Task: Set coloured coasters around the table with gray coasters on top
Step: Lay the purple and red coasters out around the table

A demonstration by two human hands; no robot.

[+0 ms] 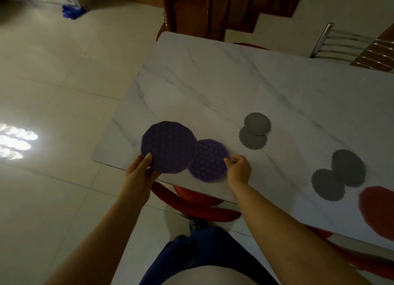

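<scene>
My left hand grips a large purple coaster by its near edge, thumb on top, over the table's near left corner. My right hand pinches the right edge of a smaller purple coaster that lies on the white marble table, partly under the large one. Two overlapping gray coasters lie in the middle of the table. Another two overlapping gray coasters lie to the right. A red coaster sits at the right edge of the view.
A red chair is tucked under the table's near edge below my hands. A metal-backed chair stands at the far right side. Glossy tiled floor spreads to the left. My dark trouser leg shows at the bottom.
</scene>
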